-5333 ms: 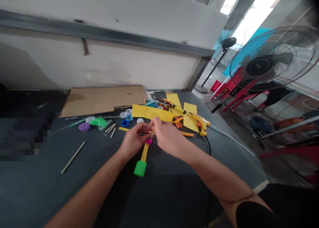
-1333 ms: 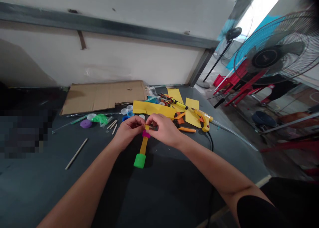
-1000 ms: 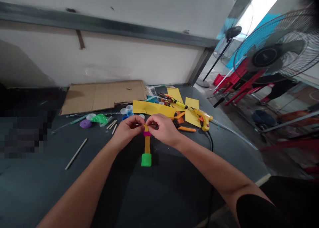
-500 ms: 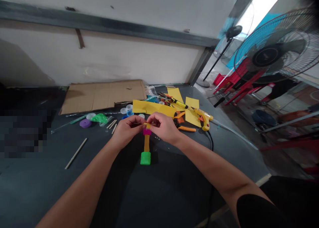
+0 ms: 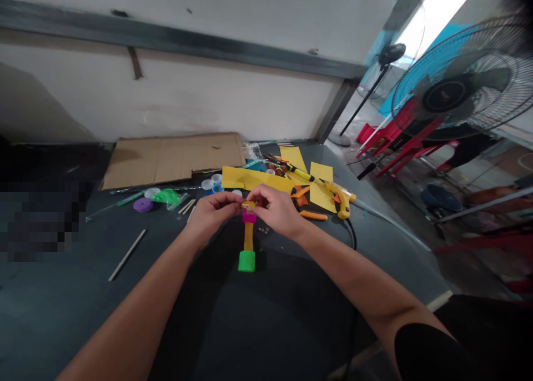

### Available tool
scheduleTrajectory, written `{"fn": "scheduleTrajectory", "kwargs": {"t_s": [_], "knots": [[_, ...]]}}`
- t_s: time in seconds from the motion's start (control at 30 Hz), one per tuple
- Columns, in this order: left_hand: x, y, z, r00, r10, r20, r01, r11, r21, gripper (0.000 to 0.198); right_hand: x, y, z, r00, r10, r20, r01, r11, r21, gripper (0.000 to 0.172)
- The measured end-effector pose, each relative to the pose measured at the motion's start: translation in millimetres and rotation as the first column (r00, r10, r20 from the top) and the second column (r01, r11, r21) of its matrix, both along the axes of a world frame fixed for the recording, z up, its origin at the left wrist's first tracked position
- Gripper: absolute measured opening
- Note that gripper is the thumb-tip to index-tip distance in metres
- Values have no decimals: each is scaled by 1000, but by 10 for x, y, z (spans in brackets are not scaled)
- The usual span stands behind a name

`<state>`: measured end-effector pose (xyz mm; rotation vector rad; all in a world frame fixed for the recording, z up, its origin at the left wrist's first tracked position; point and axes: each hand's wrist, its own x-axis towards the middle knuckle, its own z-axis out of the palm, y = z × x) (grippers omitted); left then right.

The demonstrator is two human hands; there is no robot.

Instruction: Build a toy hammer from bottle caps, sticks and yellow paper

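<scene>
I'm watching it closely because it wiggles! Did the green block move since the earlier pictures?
Yes, the green block moved slightly right and away from the person, judged against the lone wooden stick.

The left forearm [image 5: 125, 320] and the right forearm [image 5: 353, 275] are extended forward from the lower corners of the view, angled inward toward the middle. The left hand [image 5: 212, 214] and the right hand [image 5: 277, 211] are held just beside each other above the wrists, with the fingertips [image 5: 257, 195] of each pinched closed and turned inward. A black sleeve [image 5: 428, 353] is worn on the right upper arm.
</scene>
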<state>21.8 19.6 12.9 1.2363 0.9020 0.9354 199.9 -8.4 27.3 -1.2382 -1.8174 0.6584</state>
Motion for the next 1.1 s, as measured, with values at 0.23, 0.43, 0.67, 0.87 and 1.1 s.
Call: {"fn": "scheduleTrajectory", "kwargs": {"t_s": [0.23, 0.43, 0.67, 0.87, 1.1], "knots": [[1, 8, 27, 996, 3, -94, 3, 998, 57, 26, -2, -1, -11, 1000, 0, -13, 0, 1000, -27, 12], [2, 18, 20, 993, -10, -118, 16, 999, 51, 20, -11, 6, -28, 999, -4, -51, 2, 999, -46, 14], [11, 12, 2, 993, -6, -114, 14, 998, 69, 19, -21, 12, -41, 999, -16, -41, 15, 999, -34, 5], [30, -8, 25, 972, 49, -230, 2, 977, 215, 24, -35, 20, -67, 996, -42, -80, 38, 997, -60, 10], [58, -11, -4, 962, 71, -264, -5, 970, 243, 24, -47, 8, -69, 989, -60, -132, 52, 997, -63, 11]]}}
